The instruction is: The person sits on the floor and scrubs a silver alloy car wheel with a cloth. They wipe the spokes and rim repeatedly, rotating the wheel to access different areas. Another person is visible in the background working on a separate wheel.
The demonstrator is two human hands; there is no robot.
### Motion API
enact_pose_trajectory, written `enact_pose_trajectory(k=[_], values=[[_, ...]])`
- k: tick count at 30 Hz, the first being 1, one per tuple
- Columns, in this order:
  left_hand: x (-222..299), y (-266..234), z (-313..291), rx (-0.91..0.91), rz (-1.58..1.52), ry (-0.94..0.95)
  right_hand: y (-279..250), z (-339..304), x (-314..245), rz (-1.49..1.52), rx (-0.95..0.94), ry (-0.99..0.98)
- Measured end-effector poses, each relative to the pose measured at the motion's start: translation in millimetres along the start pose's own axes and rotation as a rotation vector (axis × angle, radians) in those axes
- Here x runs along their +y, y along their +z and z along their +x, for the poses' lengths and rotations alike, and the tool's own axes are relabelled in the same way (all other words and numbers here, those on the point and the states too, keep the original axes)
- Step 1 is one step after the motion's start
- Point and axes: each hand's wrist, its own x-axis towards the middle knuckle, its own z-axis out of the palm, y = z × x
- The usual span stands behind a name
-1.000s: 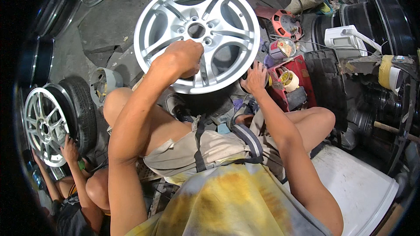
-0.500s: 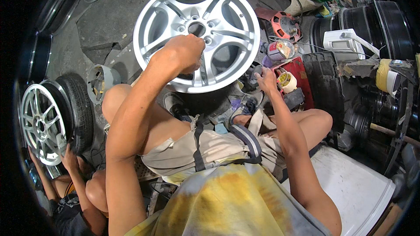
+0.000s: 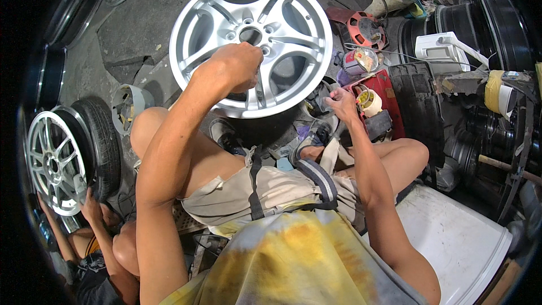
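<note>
A silver alloy wheel (image 3: 293, 39) with twin spokes lies tilted, face up, in front of my knees. My left hand (image 3: 240, 66) is closed over a lower spoke beside the hub hole; its fingertips are mostly hidden behind the hand. To the right of the wheel, my right hand (image 3: 342, 104) hovers over a grey bucket (image 3: 316, 107), its fingers pinched together. Whatever sits between them is too small to tell. Close to that hand stands a cream cup (image 3: 370, 103) with yellow-green contents, in a red tray (image 3: 394, 99).
A pinkish can (image 3: 360, 61) and a red round device (image 3: 366, 31) lie beyond the tray. On the left, a co-worker's hand (image 3: 90, 208) is at a white wheel (image 3: 53, 164), beside a tire (image 3: 101, 141). A pale bucket (image 3: 131, 104) sits near my left knee.
The fingers of my right hand have turned and drawn closer together. My left hand stays on the wheel. The whole view has shifted slightly.
</note>
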Motion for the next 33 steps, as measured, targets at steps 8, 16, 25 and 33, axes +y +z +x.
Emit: enact_pose_trajectory(k=[8,16,25,33], values=[[2,-9,-10,-0.034,0.02,-0.028,-22,0,-48,0.306,0.002,0.339],[4,-8,-11,0.002,-0.003,-0.02,-24,-1,-20,0.223,0.019,0.096],[1,-5,-11,-0.002,-0.01,-0.024,-31,0,-42,0.422,-0.046,0.183],[3,-5,-8,0.036,-0.004,0.022,-23,1,-14,0.115,-0.049,0.01]])
